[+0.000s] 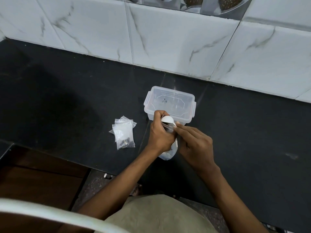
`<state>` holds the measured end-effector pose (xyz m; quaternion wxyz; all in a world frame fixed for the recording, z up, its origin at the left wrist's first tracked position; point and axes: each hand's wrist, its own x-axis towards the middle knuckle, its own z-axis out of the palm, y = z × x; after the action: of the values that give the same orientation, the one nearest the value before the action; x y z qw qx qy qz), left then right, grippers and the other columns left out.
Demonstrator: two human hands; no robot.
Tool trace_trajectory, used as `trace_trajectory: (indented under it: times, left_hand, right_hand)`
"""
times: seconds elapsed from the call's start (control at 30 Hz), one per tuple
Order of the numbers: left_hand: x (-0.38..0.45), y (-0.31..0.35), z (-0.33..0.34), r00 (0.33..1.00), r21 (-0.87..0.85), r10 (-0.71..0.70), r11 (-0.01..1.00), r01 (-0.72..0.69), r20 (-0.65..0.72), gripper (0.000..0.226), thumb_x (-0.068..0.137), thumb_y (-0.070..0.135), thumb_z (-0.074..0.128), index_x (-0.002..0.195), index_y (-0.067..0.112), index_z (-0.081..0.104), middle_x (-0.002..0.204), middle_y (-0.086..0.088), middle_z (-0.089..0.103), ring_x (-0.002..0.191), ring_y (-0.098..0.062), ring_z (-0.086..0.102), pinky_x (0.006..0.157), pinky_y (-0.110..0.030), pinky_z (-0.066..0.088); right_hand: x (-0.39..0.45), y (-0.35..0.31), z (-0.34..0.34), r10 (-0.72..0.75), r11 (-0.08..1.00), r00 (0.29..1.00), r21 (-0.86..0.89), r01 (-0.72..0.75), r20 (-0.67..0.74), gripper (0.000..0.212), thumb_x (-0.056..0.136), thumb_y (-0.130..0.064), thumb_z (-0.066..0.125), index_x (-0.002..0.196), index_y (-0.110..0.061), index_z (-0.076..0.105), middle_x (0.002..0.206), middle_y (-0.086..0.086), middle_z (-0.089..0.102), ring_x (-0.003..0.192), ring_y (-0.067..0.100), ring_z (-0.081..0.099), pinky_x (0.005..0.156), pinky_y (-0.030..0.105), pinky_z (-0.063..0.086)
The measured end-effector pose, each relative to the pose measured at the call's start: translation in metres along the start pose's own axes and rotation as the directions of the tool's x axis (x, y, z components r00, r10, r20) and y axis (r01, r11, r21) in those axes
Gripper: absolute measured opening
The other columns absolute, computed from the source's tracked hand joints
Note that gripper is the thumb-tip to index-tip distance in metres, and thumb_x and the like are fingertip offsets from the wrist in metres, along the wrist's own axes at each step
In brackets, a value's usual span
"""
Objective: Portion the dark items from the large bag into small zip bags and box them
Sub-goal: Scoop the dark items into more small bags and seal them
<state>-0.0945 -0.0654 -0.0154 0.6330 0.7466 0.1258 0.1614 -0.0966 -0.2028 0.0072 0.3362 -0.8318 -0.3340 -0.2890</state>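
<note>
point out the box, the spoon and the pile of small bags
box (170, 98), head view, on its clear far wall
spoon (167, 118), head view, on the white bowl
small bags (123, 134), head view, on the top bag of the pile

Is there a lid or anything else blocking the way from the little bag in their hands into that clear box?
Nothing visible does. The clear box stands open-topped just beyond the left hand and right hand, which hold the small zip bag and white spoon at its near edge.

A home kitchen: black stone counter (67, 91) against a marble-patterned tiled wall (168, 39).
</note>
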Motion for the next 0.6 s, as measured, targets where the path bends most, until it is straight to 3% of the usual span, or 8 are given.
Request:
trace_trajectory:
  times: [0.1, 0.2, 0.3, 0.37, 0.43, 0.47, 0.53, 0.6]
  left_hand:
    - [0.002, -0.004, -0.003, 1.0, 0.058, 0.014, 0.998, -0.013, -0.01, 0.051, 0.069, 0.019, 0.079, 0.108, 0.009, 0.048, 0.093, 0.004, 0.06, 0.081, -0.005, 0.058, 0.075, -0.024, 0.052]
    - [0.003, -0.011, -0.007, 1.0, 0.096, 0.012, 0.995, -0.011, -0.005, 0.051, 0.07, 0.01, 0.082, 0.107, 0.012, 0.046, 0.097, 0.004, 0.058, 0.085, -0.003, 0.058, 0.075, -0.014, 0.049]
    - [0.004, -0.014, -0.008, 1.0, 0.12, 0.008, 0.993, -0.009, 0.009, 0.05, 0.07, 0.007, 0.08, 0.103, 0.016, 0.044, 0.093, 0.006, 0.053, 0.081, -0.004, 0.053, 0.072, -0.014, 0.045]
    - [0.003, -0.016, -0.009, 1.0, 0.141, 0.008, 0.99, -0.012, 0.024, 0.051, 0.07, 0.005, 0.081, 0.102, 0.017, 0.043, 0.091, 0.007, 0.052, 0.08, -0.003, 0.051, 0.071, -0.014, 0.044]
    - [0.003, -0.016, -0.009, 0.999, 0.163, 0.007, 0.986, -0.014, 0.043, 0.053, 0.071, 0.004, 0.082, 0.102, 0.018, 0.042, 0.091, 0.008, 0.052, 0.08, -0.005, 0.052, 0.07, -0.011, 0.044]
    - [0.003, -0.016, -0.009, 0.999, 0.168, 0.006, 0.986, -0.015, 0.049, 0.053, 0.072, 0.004, 0.083, 0.103, 0.019, 0.042, 0.091, 0.008, 0.052, 0.081, -0.006, 0.053, 0.07, -0.009, 0.043]
    - [0.003, -0.013, -0.007, 0.999, 0.163, 0.006, 0.987, -0.013, 0.048, 0.053, 0.073, 0.003, 0.082, 0.104, 0.018, 0.042, 0.095, 0.005, 0.054, 0.084, -0.007, 0.055, 0.072, -0.006, 0.043]
    - [0.003, -0.01, -0.004, 0.999, 0.127, 0.011, 0.992, -0.016, 0.039, 0.051, 0.073, 0.005, 0.082, 0.106, 0.015, 0.044, 0.097, 0.0, 0.057, 0.084, -0.007, 0.057, 0.073, -0.008, 0.045]
  right_hand:
    - [0.009, -0.007, -0.003, 0.342, 0.914, 0.939, 0.244, -0.325, -0.03, 0.027, 0.079, 0.008, 0.081, 0.104, -0.002, 0.079, 0.097, 0.005, 0.079, 0.085, 0.012, 0.076, 0.076, 0.026, 0.062]
    - [0.02, -0.01, -0.009, 0.64, 0.641, 0.754, 0.436, -0.631, 0.148, 0.031, 0.077, 0.005, 0.084, 0.106, -0.005, 0.079, 0.1, 0.001, 0.078, 0.09, 0.009, 0.076, 0.082, 0.026, 0.061]
    - [0.025, -0.005, -0.011, 0.729, 0.354, 0.584, 0.534, -0.768, 0.357, 0.03, 0.076, 0.01, 0.081, 0.101, -0.006, 0.079, 0.094, 0.01, 0.079, 0.085, 0.026, 0.078, 0.075, 0.036, 0.064]
    - [0.024, -0.002, -0.012, 0.734, 0.258, 0.537, 0.561, -0.787, 0.416, 0.029, 0.075, 0.013, 0.08, 0.099, -0.005, 0.078, 0.092, 0.014, 0.079, 0.085, 0.032, 0.077, 0.073, 0.037, 0.064]
    - [0.021, -0.002, -0.01, 0.735, 0.304, 0.552, 0.537, -0.787, 0.393, 0.03, 0.075, 0.01, 0.081, 0.101, -0.005, 0.078, 0.095, 0.011, 0.079, 0.088, 0.029, 0.077, 0.077, 0.038, 0.064]
    - [0.02, -0.004, -0.01, 0.729, 0.399, 0.597, 0.502, -0.767, 0.334, 0.03, 0.076, 0.007, 0.083, 0.103, -0.006, 0.079, 0.097, 0.008, 0.079, 0.09, 0.023, 0.077, 0.081, 0.037, 0.063]
    - [0.018, -0.008, -0.011, 0.601, 0.705, 0.791, 0.39, -0.592, 0.115, 0.027, 0.08, 0.004, 0.081, 0.105, -0.006, 0.079, 0.101, 0.003, 0.079, 0.091, 0.012, 0.076, 0.084, 0.029, 0.062]
    - [0.013, -0.008, -0.01, 0.289, 0.937, 0.957, 0.218, -0.275, -0.036, 0.021, 0.083, 0.005, 0.076, 0.102, -0.002, 0.079, 0.099, 0.005, 0.078, 0.088, 0.011, 0.075, 0.081, 0.023, 0.06]
